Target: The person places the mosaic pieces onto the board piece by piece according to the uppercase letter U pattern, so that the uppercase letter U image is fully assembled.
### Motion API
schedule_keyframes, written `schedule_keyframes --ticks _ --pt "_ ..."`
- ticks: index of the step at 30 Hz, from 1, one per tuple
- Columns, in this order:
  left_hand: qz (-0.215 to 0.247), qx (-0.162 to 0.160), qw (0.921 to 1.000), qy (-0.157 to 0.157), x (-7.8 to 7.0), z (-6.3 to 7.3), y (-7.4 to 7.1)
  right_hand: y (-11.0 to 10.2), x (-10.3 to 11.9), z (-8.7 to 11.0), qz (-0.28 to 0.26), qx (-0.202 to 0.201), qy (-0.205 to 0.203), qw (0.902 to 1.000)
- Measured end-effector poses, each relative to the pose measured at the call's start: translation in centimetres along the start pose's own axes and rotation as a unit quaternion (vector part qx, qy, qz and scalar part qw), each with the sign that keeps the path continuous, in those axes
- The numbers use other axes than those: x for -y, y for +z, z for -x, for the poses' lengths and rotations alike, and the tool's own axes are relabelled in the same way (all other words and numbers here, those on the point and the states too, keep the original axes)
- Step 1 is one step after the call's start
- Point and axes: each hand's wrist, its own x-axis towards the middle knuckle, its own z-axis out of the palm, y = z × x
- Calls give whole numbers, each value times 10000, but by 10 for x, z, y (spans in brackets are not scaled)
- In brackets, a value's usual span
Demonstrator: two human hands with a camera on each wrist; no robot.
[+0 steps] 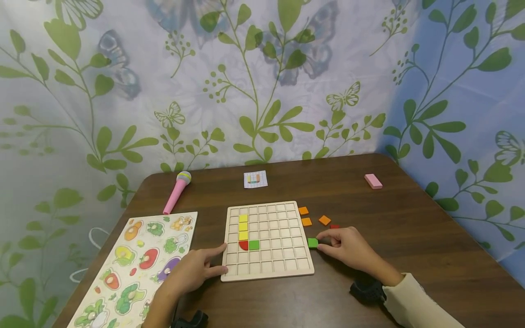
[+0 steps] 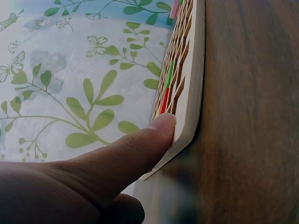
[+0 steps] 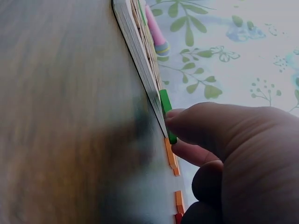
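A light wooden grid board (image 1: 275, 259) lies flat on the dark table. In its left part sit a column of yellow tiles (image 1: 244, 226), a red quarter-round tile (image 1: 244, 245) and a green square tile (image 1: 254, 245). My left hand (image 1: 197, 272) touches the board's left edge with outstretched thumb and index finger; the thumb (image 2: 161, 128) rests on the rim in the left wrist view. Just beyond the right edge, my right hand (image 1: 348, 248) pinches another green tile (image 3: 165, 100) between thumb and finger. Its other fingers are curled in the right wrist view.
Loose orange tiles (image 1: 325, 220) and a partly hidden red tile (image 1: 334, 226) lie right of the board. A vegetable puzzle board (image 1: 137, 271) is at left, a pink toy microphone (image 1: 177, 192) behind it. Farther back are a pattern card (image 1: 255, 179) and a pink block (image 1: 373, 181).
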Motion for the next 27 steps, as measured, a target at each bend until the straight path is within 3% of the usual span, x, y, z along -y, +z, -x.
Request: schedule_keyframes --ticks 9,27 --pt "-12 32 10000 -56 -2 0 -1 3 2 0 -602 -6 56 9982" --pt "37 32 10000 -59 -1 0 0 16 17 -10 -646 73 -189 9977"
